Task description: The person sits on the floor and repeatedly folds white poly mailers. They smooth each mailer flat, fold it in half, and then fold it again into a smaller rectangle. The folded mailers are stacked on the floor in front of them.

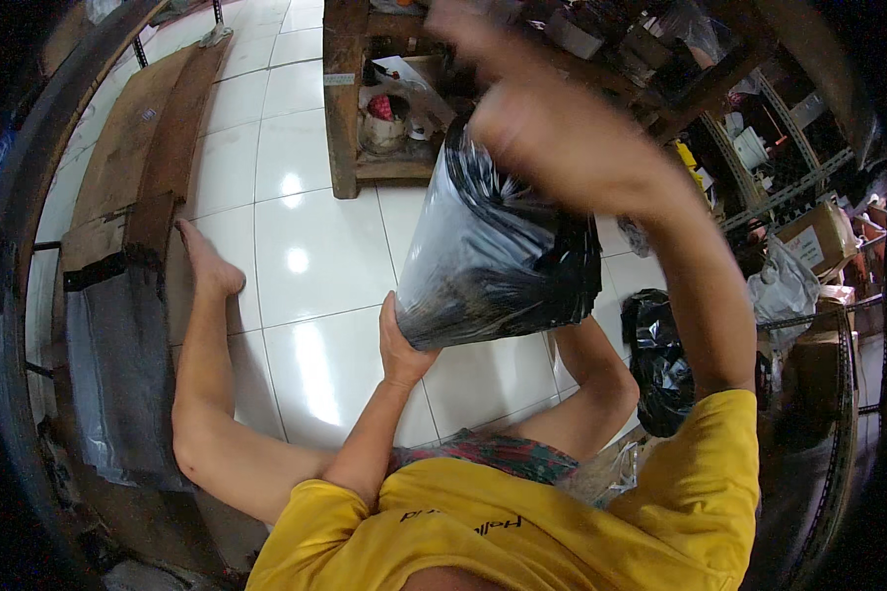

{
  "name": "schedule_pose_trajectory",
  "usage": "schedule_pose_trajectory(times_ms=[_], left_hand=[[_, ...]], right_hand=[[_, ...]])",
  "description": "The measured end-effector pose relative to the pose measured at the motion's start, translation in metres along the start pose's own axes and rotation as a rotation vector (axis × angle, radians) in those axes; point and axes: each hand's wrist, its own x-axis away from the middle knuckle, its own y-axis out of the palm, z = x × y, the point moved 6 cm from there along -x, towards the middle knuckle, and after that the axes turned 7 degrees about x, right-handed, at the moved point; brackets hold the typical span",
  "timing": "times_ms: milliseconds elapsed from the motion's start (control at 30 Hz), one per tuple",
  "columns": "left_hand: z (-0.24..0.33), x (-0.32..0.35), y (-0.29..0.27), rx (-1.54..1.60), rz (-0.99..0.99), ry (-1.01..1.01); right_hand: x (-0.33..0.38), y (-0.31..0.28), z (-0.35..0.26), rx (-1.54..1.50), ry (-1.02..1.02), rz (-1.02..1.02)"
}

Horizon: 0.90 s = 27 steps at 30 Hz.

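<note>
A thick bundle of shiny black plastic (pixel 498 261), with many pleated, layered edges on its right side, is held tilted above my lap. My left hand (pixel 404 347) grips its lower left corner, the fingers hidden behind or under it. Over the upper end of the bundle passes my right hand (pixel 537 133), smeared by motion. Its fingers cannot be made out, nor whether they touch the plastic.
White floor tiles (pixel 306 266) lie between my spread legs. On the left runs a long wooden bench (pixel 133 148) with dark sheeting (pixel 118 355) on it. A wooden cabinet (pixel 343 138) stands ahead. To the right are a black plastic bag (pixel 652 364) and metal shelving (pixel 759 212) with boxes.
</note>
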Motion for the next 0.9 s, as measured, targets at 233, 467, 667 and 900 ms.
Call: schedule_pose_trajectory(times_ms=[233,467,667,900], left_hand=[[-0.013,0.002,0.008,0.029,-0.043,-0.088],[-0.012,0.006,0.013,0.025,-0.022,-0.049],[-0.001,0.0,0.005,0.011,0.041,0.048],[-0.008,0.001,0.008,0.059,0.002,-0.029]], right_hand=[[-0.039,-0.008,-0.011,-0.245,-0.128,-0.014],[0.0,0.01,0.013,0.055,-0.064,0.018],[0.041,0.018,0.013,0.237,-0.01,-0.191],[0.019,-0.008,0.023,-0.252,0.117,0.01]])
